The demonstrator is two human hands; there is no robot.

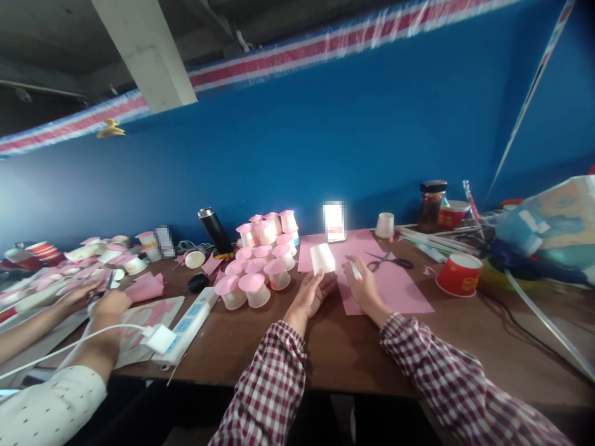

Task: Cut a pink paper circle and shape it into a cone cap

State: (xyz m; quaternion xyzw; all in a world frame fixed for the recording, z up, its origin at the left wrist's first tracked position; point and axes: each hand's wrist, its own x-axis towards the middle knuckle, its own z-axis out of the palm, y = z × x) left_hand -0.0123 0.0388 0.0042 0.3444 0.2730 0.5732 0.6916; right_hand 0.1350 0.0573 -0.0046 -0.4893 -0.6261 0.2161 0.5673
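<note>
the left hand (310, 293) grips a white cup (322, 259), tilted, about midway between the table's (209, 359) front and back edges; the right hand (365, 290) grasps a white pen-like stick (356, 272). squeezing hard might dent the cup; a leftward swing could topple the pink-topped cups (255, 266).

Seen from head height, looking forward and down over the near edge of a brown table (334, 353), close behind and above left hand (307, 297) and right hand (363, 286), facing a blue partition (297, 148) beyond.
</note>
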